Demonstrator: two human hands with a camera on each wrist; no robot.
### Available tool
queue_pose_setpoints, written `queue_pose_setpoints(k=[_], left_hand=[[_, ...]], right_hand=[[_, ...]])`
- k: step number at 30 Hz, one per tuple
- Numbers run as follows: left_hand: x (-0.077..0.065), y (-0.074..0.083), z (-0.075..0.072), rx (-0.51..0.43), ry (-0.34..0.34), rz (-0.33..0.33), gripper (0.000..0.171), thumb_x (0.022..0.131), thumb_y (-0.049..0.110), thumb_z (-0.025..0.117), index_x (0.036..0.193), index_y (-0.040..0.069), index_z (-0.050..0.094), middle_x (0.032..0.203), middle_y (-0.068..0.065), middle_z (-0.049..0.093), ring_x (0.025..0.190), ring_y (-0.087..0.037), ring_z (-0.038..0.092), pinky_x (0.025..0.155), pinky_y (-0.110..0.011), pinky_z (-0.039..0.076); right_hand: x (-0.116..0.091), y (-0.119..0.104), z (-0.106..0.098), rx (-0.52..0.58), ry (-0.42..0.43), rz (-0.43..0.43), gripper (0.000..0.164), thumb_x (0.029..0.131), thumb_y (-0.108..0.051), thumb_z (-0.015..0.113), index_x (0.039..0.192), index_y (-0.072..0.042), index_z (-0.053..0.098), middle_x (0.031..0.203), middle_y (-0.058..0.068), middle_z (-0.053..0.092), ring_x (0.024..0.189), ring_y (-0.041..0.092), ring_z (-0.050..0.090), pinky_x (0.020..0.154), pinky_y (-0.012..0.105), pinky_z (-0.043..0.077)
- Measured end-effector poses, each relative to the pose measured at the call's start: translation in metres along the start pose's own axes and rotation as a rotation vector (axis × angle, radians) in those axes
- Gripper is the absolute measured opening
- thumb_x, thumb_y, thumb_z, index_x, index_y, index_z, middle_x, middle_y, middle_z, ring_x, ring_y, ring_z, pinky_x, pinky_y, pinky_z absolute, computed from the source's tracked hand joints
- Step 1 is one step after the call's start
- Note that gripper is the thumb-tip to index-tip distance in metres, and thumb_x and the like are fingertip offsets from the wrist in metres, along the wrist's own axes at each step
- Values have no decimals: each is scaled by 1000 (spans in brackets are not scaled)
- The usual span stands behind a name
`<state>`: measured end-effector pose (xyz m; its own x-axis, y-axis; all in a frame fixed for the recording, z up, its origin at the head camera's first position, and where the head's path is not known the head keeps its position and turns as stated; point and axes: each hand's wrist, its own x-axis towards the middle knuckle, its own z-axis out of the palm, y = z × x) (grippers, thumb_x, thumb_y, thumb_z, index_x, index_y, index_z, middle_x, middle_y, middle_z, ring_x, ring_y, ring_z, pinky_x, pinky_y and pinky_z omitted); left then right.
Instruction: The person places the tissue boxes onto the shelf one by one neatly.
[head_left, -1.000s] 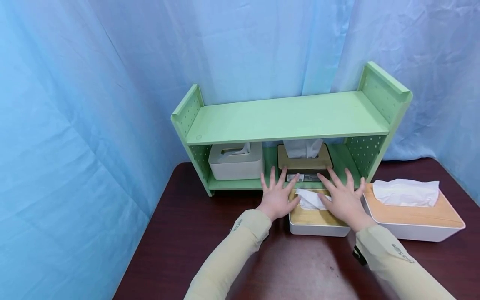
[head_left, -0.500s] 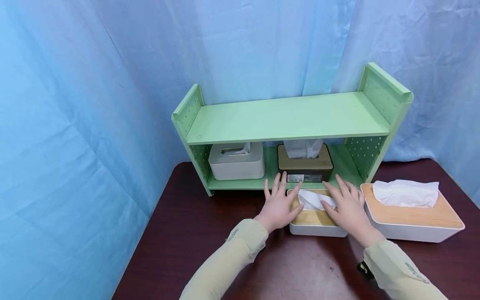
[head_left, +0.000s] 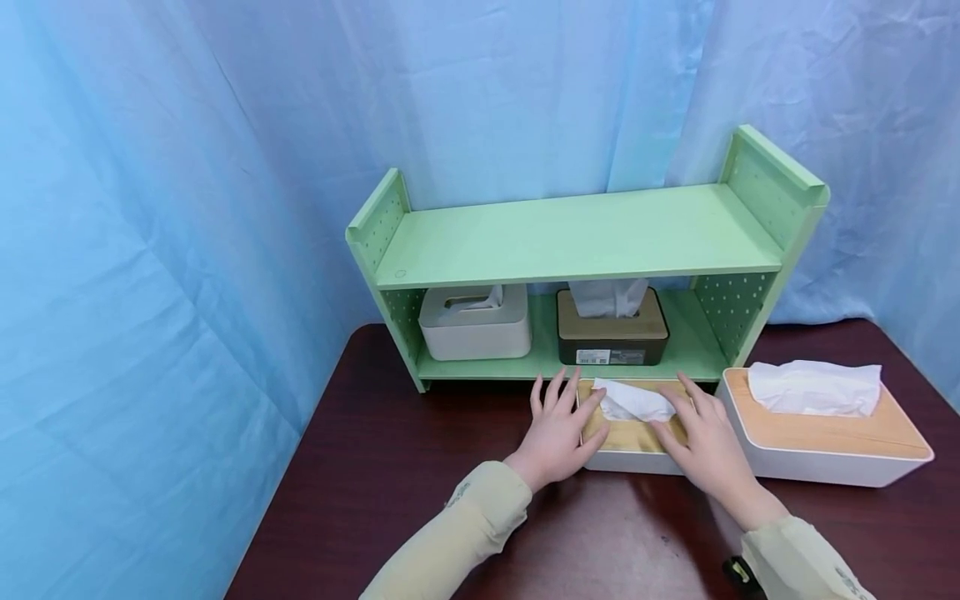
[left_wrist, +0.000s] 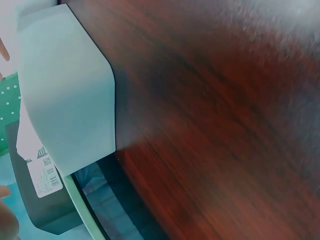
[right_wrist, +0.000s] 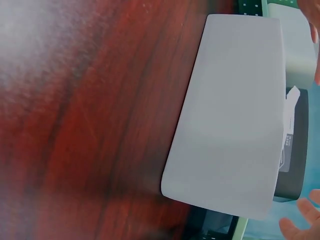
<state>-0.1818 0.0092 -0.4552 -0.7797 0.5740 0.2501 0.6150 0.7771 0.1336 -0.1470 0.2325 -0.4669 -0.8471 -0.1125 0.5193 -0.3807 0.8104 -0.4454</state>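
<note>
Between my hands on the table stands a small white tissue box [head_left: 633,446] with a wooden lid and a tissue lying over its slot. My left hand [head_left: 555,437] is spread at its left end, fingertips overlapping the lid's left edge in the head view. On the other side, my right hand [head_left: 708,442] has its fingers and thumb over the right part of the lid, near the tissue. Neither hand has fingers curled round anything. In the right wrist view, the box's white wall [right_wrist: 230,115] faces me, with my right fingers [right_wrist: 307,215] apart from it at the lower right.
A green two-tier shelf [head_left: 577,242] stands behind. Its lower tier holds a white tissue box [head_left: 476,337] and a dark tissue box with a wooden lid [head_left: 611,342]. A larger wood-lidded tissue box [head_left: 832,433] sits right of my right hand. Blue curtains [head_left: 510,100] surround the table.
Both hands have drawn back from the shelf's front toward me and lowered around the small tissue box. The right fingers are closer together. The boxes have stayed in place.
</note>
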Motion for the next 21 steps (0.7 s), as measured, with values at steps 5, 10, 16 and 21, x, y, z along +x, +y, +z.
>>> queue_pose_setpoints(k=[5, 10, 16, 21], left_hand=[[-8, 1, 2, -20, 60, 25, 49, 98, 42, 44, 142, 21, 43, 152, -17, 28, 141, -32, 21, 108, -54, 20], [-17, 0, 6, -37, 131, 33, 47, 96, 41, 50, 138, 20, 48, 149, -18, 33, 138, -35, 26, 106, -52, 27], [-25, 0, 11, -121, 156, -28, 48, 92, 41, 56, 135, 20, 51, 150, -23, 29, 138, -37, 28, 107, -52, 32], [-28, 1, 15, -190, 97, -89, 53, 90, 43, 60, 137, 20, 50, 152, -25, 24, 138, -40, 29, 107, -51, 34]], right_hand=[[-6, 1, -2, 46, 12, 25, 43, 82, -16, 72, 120, 0, 58, 137, 33, 40, 112, 51, 39, 86, 61, 33], [-13, 2, -5, 133, -9, 113, 48, 83, -17, 71, 124, 1, 53, 136, 36, 36, 117, 57, 32, 90, 66, 26], [-20, 1, -7, 156, -88, 199, 59, 82, -23, 72, 129, 2, 47, 138, 38, 30, 118, 60, 29, 88, 68, 27], [-26, 3, -3, 138, -138, 234, 69, 77, -25, 76, 132, 1, 43, 138, 41, 26, 120, 62, 27, 88, 70, 27]])
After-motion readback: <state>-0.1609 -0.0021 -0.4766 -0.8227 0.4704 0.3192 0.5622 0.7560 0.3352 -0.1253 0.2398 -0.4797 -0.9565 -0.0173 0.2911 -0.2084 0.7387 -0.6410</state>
